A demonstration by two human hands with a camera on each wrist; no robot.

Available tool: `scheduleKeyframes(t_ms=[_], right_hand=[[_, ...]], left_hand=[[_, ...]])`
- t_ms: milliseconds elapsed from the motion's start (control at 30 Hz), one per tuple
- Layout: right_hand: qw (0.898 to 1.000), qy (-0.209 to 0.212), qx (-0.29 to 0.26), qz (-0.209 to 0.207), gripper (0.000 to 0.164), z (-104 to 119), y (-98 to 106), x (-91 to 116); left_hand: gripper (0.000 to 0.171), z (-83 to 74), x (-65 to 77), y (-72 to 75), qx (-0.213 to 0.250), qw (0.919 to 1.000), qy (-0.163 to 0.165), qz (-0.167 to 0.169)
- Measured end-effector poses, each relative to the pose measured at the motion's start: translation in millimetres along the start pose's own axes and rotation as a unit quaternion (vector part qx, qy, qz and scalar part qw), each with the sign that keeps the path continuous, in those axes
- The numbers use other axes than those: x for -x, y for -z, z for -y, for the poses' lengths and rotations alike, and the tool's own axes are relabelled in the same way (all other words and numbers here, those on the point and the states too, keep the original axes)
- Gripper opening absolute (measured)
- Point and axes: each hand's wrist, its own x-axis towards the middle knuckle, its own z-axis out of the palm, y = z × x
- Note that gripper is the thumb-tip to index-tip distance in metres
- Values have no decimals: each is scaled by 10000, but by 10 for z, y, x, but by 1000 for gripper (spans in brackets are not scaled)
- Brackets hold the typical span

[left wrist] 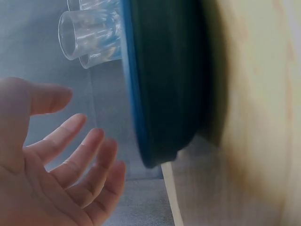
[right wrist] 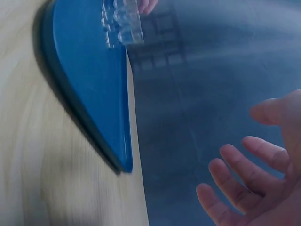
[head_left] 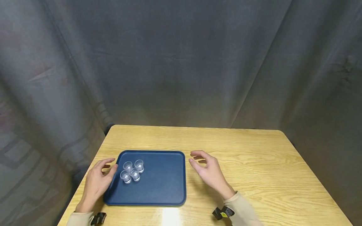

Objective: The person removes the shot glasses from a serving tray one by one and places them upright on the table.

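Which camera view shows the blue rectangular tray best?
The head view: nearly the whole blue rectangular tray shows from above, all four corners included. The left wrist view shows mainly its side; the right wrist, a corner and part of its surface.

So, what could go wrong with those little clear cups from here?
Two risks. All four small clear cups stand on the left part of the blue tray, so if it were lifted, that side might dip and the cups could slide. They are also clustered closely, so a nudge from the left hand, the nearer one, could knock several together.
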Motion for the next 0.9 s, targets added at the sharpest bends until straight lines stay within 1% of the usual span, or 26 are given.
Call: scheduleKeyframes(t_ms=[133, 267, 367, 533, 700, 800, 900], right_hand=[[9995, 151, -96, 262, 23, 51, -149, -18], [9982, 211, -204, 523, 23, 83, -276, -22], [9970, 240, -231, 697, 23, 100, -358, -18], [9938, 413, -87, 1024, 25, 124, -500, -17], [9896, 558, -83, 1319, 28, 177, -644, -27], [9878, 612, -76, 1427, 27, 210, -741, -33], [9866, 639, -49, 1501, 25, 232, -850, -40]], left_hand=[[33, 8, 10, 9, -145, 9997, 79, 205], [37, -3, 27, 22, -189, 9980, 242, 551], [39, -7, 37, 32, -247, 9961, 300, 791], [41, 16, 37, 43, -371, 9929, 346, 1075], [37, 41, 32, 53, -460, 9890, 325, 1366], [35, 51, 34, 60, -556, 9870, 307, 1476], [36, 61, 25, 62, -661, 9833, 359, 1655]])
